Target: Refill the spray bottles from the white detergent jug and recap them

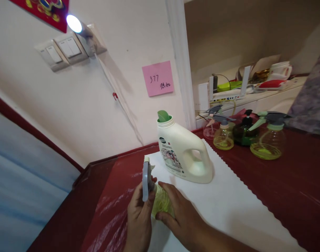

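Between my hands is a small clear spray bottle (163,203) with yellow-green liquid, tilted over the white sheet. My left hand (141,213) is closed around its grey spray head (146,180) at the neck. Wrapped round the bottle's body are the fingers and thumb of my right hand (181,213). Just beyond stands a cream detergent jug (181,150), upright, its cap off and a green spout (163,116) showing in the mouth. Whether the spray head is fully seated on the neck is hidden by my fingers.
Several spray bottles, among them one with a green-and-grey head (270,143), and a dark pump bottle (245,131) stand on the red tabletop (288,175) at right. A white sheet (228,196) lies beneath the jug. A cable (115,94) hangs down the wall behind.
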Action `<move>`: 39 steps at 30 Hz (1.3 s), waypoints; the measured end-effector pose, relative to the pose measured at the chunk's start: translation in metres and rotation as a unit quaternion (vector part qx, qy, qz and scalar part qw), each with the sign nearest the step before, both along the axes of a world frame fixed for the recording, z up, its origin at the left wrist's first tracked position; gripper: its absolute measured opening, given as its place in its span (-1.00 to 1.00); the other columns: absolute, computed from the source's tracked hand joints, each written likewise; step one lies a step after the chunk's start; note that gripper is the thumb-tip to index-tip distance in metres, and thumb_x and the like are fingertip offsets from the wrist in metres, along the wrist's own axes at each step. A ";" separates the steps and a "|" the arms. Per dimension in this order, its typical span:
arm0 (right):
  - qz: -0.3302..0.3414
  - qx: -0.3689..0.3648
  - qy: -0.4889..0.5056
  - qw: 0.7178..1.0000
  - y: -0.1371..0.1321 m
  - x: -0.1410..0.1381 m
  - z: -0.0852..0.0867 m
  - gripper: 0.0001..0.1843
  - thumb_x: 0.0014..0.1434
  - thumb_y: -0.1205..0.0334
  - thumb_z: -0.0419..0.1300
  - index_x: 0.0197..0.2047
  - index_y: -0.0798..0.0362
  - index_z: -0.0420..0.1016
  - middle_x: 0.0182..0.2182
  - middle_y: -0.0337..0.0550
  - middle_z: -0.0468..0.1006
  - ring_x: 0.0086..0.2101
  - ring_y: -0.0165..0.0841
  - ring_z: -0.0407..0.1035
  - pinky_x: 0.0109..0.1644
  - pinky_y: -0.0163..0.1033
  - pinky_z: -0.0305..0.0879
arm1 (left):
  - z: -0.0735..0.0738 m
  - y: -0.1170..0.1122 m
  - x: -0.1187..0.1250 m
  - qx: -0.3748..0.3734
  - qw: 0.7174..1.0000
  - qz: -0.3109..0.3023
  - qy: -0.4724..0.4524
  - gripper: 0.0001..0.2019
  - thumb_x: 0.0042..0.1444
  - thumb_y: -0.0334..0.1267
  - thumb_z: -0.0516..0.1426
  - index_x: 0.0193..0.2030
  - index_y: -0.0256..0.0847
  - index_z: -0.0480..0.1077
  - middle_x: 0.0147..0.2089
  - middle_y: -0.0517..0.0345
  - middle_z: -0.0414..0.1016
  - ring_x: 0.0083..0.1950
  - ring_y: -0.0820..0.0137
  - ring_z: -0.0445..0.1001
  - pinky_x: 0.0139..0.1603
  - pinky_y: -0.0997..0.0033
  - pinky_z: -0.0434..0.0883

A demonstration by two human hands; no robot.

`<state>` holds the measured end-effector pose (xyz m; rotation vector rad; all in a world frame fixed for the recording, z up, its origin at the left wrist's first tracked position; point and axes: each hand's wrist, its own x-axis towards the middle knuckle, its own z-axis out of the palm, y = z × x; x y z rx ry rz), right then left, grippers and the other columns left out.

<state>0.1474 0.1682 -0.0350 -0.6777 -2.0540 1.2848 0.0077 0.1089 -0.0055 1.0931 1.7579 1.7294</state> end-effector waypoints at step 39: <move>0.057 0.355 -0.304 0.882 0.035 -0.003 0.129 -0.91 0.40 0.30 0.13 -0.11 0.00 0.47 -0.20 -0.16 0.49 -0.20 -0.18 0.45 -0.16 -0.10 0.30 | 0.002 0.007 0.019 0.090 0.983 -0.071 -0.143 -0.62 -0.05 -0.37 0.37 -0.11 -0.13 0.37 -0.13 0.19 0.59 -0.07 0.27 0.51 -0.02 0.32 0.36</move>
